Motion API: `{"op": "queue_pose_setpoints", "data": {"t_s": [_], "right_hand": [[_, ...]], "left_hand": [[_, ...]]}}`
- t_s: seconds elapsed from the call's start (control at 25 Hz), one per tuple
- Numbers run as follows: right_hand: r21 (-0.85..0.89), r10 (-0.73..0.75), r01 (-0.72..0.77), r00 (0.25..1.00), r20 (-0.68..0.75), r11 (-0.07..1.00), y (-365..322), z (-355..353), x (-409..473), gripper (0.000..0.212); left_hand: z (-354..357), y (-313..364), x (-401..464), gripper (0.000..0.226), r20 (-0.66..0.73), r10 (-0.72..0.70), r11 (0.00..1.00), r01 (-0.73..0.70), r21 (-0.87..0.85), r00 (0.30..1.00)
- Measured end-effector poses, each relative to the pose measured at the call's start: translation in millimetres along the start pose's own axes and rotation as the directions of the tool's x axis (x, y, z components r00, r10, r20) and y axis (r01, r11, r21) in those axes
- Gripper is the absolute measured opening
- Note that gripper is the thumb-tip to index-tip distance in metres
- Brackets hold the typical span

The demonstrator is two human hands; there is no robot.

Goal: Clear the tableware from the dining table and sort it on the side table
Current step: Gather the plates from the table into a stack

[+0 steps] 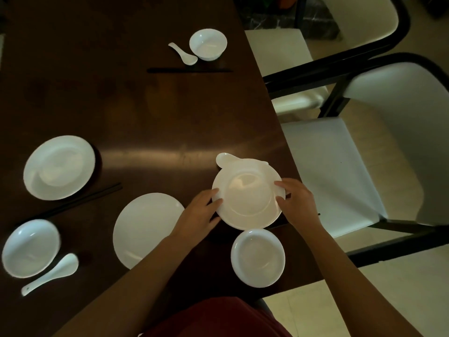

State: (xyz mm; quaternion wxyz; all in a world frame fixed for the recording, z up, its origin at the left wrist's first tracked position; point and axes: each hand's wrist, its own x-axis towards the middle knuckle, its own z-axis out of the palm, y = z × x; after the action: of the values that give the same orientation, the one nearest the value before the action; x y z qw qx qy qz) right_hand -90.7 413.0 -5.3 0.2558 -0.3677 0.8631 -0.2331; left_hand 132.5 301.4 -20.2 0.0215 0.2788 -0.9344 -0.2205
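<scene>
A white plate [250,215] with a white bowl [247,184] on it sits near the right edge of the dark dining table [145,117]. My left hand [200,212] grips the plate's left rim and my right hand [297,201] grips its right rim. A white spoon [224,158] pokes out behind the bowl. Close by lie a flat white plate [143,227] and a small white dish [257,257]. At the left are another plate [59,167], a bowl [30,248] and a spoon [52,273]. Far back stand a bowl [208,44] and a spoon [183,54].
Black chopsticks [189,70] lie behind the far bowl, and another pair [73,204] lies at the left. Two white chairs with black frames [340,166] stand right of the table on a pale floor.
</scene>
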Motion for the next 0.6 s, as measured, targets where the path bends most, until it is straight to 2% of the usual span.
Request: {"op": "queue_pose_setpoints", "data": {"t_s": [0.24, 0.4, 0.48, 0.52, 0.6], "right_hand": [[0.095, 0.016, -0.019, 0.999, 0.029, 0.995, -18, 7, 0, 0.038], [0.172, 0.017, -0.026, 0.998, 0.056, 0.985, -27, 12, 4, 0.039], [0.223, 0.033, -0.047, 0.997, 0.068, 0.974, -31, 13, 7, 0.039], [0.251, 0.051, -0.068, 0.996, 0.074, 0.966, -33, 15, 8, 0.04], [0.304, 0.081, -0.106, 0.992, 0.093, 0.947, -37, 19, 7, 0.04]], "left_hand": [[11, -11, -18, 0.049, -0.025, -0.193, 0.97, 0.187, -0.154, 0.981], [5, -10, -20, 0.053, -0.054, -0.308, 0.904, 0.275, -0.326, 0.95], [-1, -10, -19, 0.058, -0.013, -0.419, 0.818, 0.372, -0.439, 0.908], [-6, -11, -19, 0.06, 0.03, -0.49, 0.745, 0.436, -0.505, 0.871], [-17, -14, -18, 0.063, 0.112, -0.646, 0.518, 0.541, -0.662, 0.755]]}}
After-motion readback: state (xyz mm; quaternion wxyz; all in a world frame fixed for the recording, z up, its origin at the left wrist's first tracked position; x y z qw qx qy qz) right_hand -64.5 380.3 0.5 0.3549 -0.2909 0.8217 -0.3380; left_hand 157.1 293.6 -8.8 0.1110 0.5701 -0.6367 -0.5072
